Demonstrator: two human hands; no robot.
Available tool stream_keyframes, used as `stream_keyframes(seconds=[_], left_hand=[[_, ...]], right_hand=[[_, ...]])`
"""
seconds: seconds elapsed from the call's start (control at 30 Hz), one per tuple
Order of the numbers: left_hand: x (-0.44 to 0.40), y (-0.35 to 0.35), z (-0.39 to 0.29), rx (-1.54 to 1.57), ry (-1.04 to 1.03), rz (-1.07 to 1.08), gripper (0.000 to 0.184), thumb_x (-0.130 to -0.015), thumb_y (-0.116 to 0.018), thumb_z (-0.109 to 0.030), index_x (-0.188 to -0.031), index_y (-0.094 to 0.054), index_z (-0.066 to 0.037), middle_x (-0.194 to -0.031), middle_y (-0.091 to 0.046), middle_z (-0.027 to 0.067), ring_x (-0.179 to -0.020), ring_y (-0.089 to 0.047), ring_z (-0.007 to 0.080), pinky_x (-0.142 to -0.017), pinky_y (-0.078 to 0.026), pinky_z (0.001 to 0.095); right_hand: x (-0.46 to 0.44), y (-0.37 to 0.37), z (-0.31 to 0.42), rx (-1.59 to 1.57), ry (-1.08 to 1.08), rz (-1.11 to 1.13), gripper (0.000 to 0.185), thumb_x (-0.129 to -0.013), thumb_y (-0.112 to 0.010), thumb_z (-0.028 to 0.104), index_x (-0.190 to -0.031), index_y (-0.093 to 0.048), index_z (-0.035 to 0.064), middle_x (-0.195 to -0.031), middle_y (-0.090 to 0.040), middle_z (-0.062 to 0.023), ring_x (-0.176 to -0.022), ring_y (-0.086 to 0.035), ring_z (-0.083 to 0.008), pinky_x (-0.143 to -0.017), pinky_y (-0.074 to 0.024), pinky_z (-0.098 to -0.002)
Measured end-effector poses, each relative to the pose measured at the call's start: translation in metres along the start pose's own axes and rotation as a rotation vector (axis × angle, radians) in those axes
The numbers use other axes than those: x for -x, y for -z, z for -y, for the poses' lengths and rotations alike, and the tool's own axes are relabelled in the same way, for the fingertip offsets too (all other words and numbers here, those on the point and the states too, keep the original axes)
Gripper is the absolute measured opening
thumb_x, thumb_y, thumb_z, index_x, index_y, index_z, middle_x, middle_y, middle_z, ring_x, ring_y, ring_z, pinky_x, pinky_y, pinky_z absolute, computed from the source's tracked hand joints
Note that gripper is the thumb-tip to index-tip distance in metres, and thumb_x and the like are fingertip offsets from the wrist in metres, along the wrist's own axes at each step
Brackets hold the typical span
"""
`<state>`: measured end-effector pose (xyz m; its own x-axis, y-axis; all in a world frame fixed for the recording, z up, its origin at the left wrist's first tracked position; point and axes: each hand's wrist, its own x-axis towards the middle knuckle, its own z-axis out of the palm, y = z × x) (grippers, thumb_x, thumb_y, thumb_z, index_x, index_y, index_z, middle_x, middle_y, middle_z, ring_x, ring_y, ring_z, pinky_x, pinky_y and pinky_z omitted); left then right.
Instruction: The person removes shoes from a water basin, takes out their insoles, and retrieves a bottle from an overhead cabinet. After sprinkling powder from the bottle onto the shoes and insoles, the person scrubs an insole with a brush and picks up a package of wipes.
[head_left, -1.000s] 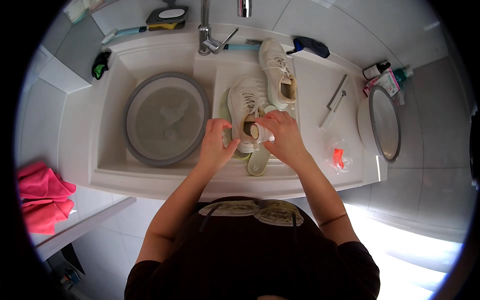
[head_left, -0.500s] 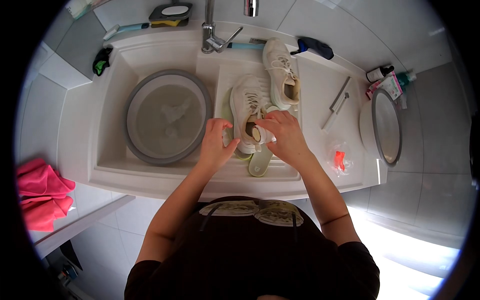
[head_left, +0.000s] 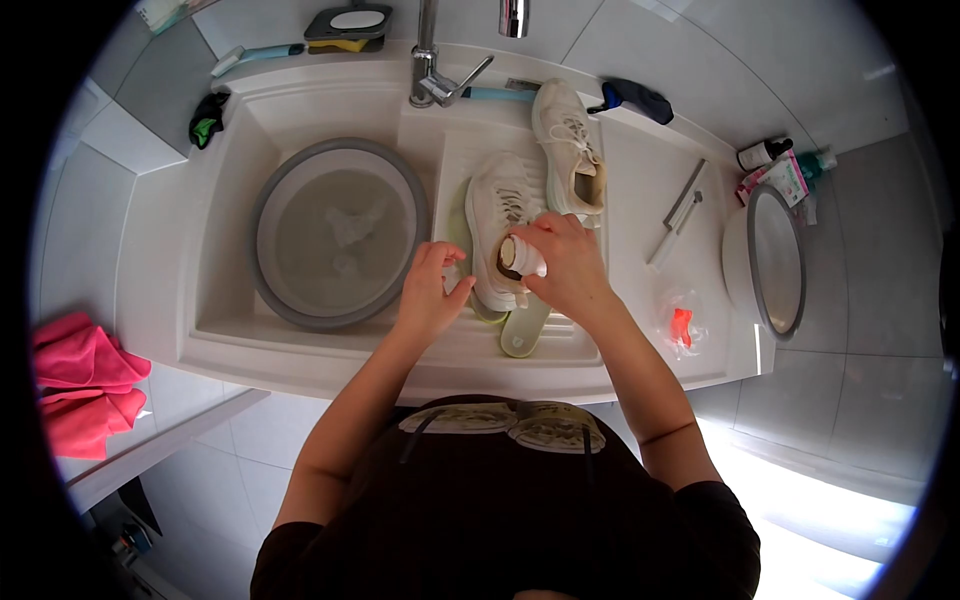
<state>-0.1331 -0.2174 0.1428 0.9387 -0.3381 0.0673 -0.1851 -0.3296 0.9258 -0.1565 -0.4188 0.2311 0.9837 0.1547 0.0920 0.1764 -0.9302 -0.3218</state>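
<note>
We list this as a domestic washing place, most likely a home laundry or utility corner. Fixtures: one broad white sink (head_left: 400,372) with a deep bowl and a ribbed washing surface (head_left: 575,342); one chrome tap (head_left: 426,80); grey wall tiles (head_left: 690,75). Vessels: one round grey-rimmed basin (head_left: 262,235) holding cloudy water (head_left: 315,265), and a second basin (head_left: 738,260) tipped on its side. Cleaning goods: we count a blue-handled brush (head_left: 262,56), a yellow sponge (head_left: 340,45) and a dark bottle (head_left: 765,152). Articles: two pale laced shoes (head_left: 492,205) on the ribbed part; pink cloth (head_left: 88,360) at the left.
</note>
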Motion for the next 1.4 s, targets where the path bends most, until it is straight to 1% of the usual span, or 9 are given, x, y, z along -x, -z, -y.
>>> stream_keyframes(seconds=[0.43,0.57,0.67,0.73,0.93,1.03,1.17,1.23,1.4], left_hand=[[-0.004,-0.001,0.003,0.02,0.005,0.003,0.034,-0.075,-0.071,-0.005,-0.104,-0.054,-0.006,-0.105,-0.054,0.0099,-0.096,-0.059,0.0241,-0.074,-0.049,0.0325],[-0.004,-0.001,0.004,0.021,0.014,0.006,0.033,-0.076,-0.071,-0.004,-0.104,-0.054,-0.006,-0.105,-0.054,0.0101,-0.096,-0.06,0.0242,-0.073,-0.049,0.0328],[-0.004,-0.001,0.005,0.02,0.016,0.01,0.032,-0.077,-0.069,-0.003,-0.104,-0.054,-0.006,-0.106,-0.055,0.0103,-0.096,-0.06,0.0246,-0.075,-0.05,0.0337],[-0.005,-0.003,0.008,0.063,0.026,0.005,0.03,-0.078,-0.067,-0.001,-0.105,-0.054,-0.005,-0.106,-0.056,0.0108,-0.096,-0.06,0.0249,-0.077,-0.052,0.0345],[-0.006,-0.005,0.01,0.112,0.037,0.015,0.031,-0.079,-0.065,0.0,-0.108,-0.056,-0.004,-0.107,-0.058,0.012,-0.096,-0.062,0.0251,-0.078,-0.053,0.0339],[-0.007,-0.005,0.01,0.102,0.075,0.059,0.033,-0.081,-0.064,0.001,-0.114,-0.056,-0.002,-0.114,-0.057,0.0115,-0.102,-0.061,0.0224,-0.081,-0.054,0.0314],[-0.012,-0.008,0.009,0.1,0.062,0.068,0.034,-0.082,-0.065,0.0,-0.114,-0.056,-0.002,-0.114,-0.057,0.0115,-0.102,-0.061,0.0225,-0.08,-0.054,0.0314],[-0.014,-0.01,0.006,0.1,0.013,0.04,0.032,-0.079,-0.069,-0.008,-0.109,-0.058,-0.005,-0.107,-0.058,0.0119,-0.095,-0.062,0.0241,-0.074,-0.053,0.0322],[-0.019,-0.011,-0.004,0.089,0.026,0.11,0.03,-0.082,-0.066,-0.003,-0.112,-0.058,-0.003,-0.112,-0.056,0.0102,-0.101,-0.06,0.0215,-0.08,-0.054,0.0305]], right_hand=[[-0.006,-0.001,0.003,0.1,-0.052,-0.001,0.055,-0.058,-0.073,0.009,-0.111,-0.067,0.0168,-0.099,-0.054,-0.0037,-0.097,-0.053,-0.0233,-0.082,-0.0419,-0.0419],[-0.005,-0.001,0.0,0.087,-0.038,-0.023,0.056,-0.057,-0.075,0.009,-0.111,-0.067,0.0161,-0.1,-0.055,-0.0044,-0.096,-0.055,-0.0245,-0.081,-0.0438,-0.0407],[-0.004,0.002,-0.007,-0.093,-0.056,-0.058,0.054,-0.057,-0.075,0.008,-0.11,-0.067,0.0153,-0.099,-0.057,-0.0039,-0.097,-0.055,-0.0242,-0.08,-0.044,-0.0395],[-0.005,0.008,-0.011,-0.302,-0.076,-0.09,0.057,-0.058,-0.077,0.008,-0.114,-0.065,0.0115,-0.101,-0.059,-0.0076,-0.098,-0.057,-0.0279,-0.082,-0.0476,-0.0381],[-0.007,0.02,-0.018,-0.456,-0.155,-0.187,0.056,-0.06,-0.079,0.006,-0.114,-0.064,0.0087,-0.103,-0.059,-0.0111,-0.093,-0.061,-0.0289,-0.078,-0.0505,-0.0364],[-0.01,0.02,-0.025,-0.435,-0.147,-0.238,0.056,-0.06,-0.079,0.006,-0.114,-0.064,0.0086,-0.105,-0.06,-0.0111,-0.093,-0.062,-0.0284,-0.078,-0.0507,-0.0353],[-0.014,0.02,-0.031,-0.392,-0.132,-0.257,0.056,-0.06,-0.079,0.006,-0.113,-0.064,0.0081,-0.104,-0.059,-0.0109,-0.093,-0.061,-0.0283,-0.079,-0.0507,-0.0359],[-0.013,0.017,-0.033,-0.288,-0.083,-0.255,0.054,-0.06,-0.076,0.005,-0.113,-0.065,0.0109,-0.101,-0.059,-0.0096,-0.091,-0.061,-0.0285,-0.076,-0.0512,-0.037],[-0.012,0.007,-0.037,-0.103,-0.078,-0.176,0.053,-0.06,-0.073,0.003,-0.111,-0.066,0.0162,-0.101,-0.056,-0.0063,-0.096,-0.057,-0.0269,-0.08,-0.0481,-0.0398]])
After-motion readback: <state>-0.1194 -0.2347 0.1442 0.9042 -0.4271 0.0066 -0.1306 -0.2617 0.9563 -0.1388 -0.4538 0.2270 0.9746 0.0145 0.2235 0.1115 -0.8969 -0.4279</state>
